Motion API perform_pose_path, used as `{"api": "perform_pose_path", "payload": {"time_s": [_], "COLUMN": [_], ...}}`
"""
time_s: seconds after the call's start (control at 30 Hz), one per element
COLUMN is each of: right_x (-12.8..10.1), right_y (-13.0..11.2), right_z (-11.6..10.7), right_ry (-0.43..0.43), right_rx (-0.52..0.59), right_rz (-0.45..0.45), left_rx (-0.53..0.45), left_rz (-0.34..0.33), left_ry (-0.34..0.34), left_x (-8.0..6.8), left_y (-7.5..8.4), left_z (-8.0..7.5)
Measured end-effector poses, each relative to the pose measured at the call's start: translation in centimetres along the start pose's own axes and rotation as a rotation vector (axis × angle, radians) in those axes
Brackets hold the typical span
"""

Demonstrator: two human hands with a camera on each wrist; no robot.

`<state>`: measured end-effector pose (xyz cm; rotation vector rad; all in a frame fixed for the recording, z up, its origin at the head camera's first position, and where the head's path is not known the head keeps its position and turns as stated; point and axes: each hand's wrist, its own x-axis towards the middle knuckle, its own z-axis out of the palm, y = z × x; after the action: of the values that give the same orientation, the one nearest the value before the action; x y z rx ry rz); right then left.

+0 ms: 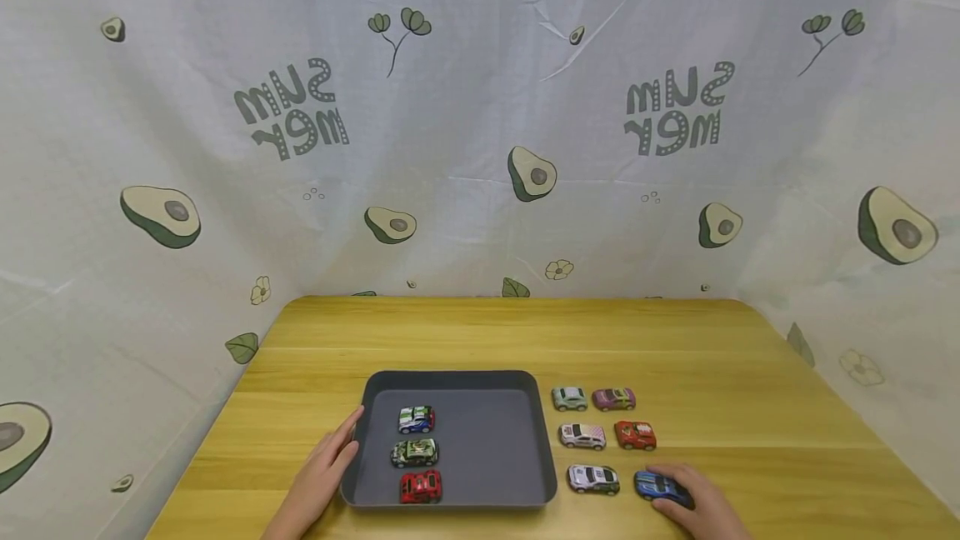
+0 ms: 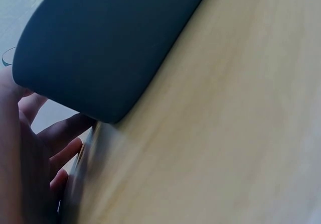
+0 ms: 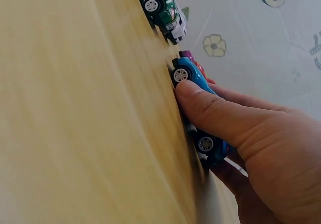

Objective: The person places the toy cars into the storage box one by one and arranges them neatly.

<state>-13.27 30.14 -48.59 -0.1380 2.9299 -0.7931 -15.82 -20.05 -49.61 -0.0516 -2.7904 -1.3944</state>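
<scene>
On the wooden table (image 1: 480, 332), the right hand (image 1: 693, 507) pinches a blue toy car (image 1: 660, 487) at 4 o'clock; the left hand (image 1: 318, 477), fingers relaxed, rests against the gray tray (image 1: 487, 461) holding 3 cars.

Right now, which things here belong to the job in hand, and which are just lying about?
In the job:
right hand, its grip round the blue car
left hand resting against the grey tray
three cars in the tray
five more cars beside the tray

Lying about:
wooden table
avocado-print cloth
</scene>
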Motion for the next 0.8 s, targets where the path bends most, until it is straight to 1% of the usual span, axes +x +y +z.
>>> {"api": "perform_pose_path", "payload": {"time_s": [0.13,0.33,0.43,0.57,0.8], "right_x": [-0.1,-0.3,-0.3,-0.2,-0.3], "right_y": [-0.3,-0.9,-1.5,-2.2,-3.4], "right_z": [-0.1,0.0,0.1,0.0,-0.1], "right_ry": [-0.001,0.021,0.013,0.003,0.071], "right_rx": [0.001,-0.009,0.011,0.065,0.094], "right_rz": [0.015,0.022,0.049,0.089,0.072], "left_rx": [-0.013,-0.009,-0.011,0.0,0.015], "left_rz": [-0.012,-0.015,-0.017,0.001,0.022], "left_ry": [-0.006,-0.012,-0.01,0.001,0.012], "left_x": [0.0,0.0,0.0,0.0,-0.1], "left_y": [0.0,0.1,0.0,0.1,0.4], "left_z": [0.0,-0.1,-0.1,-0.2,-0.2]}}
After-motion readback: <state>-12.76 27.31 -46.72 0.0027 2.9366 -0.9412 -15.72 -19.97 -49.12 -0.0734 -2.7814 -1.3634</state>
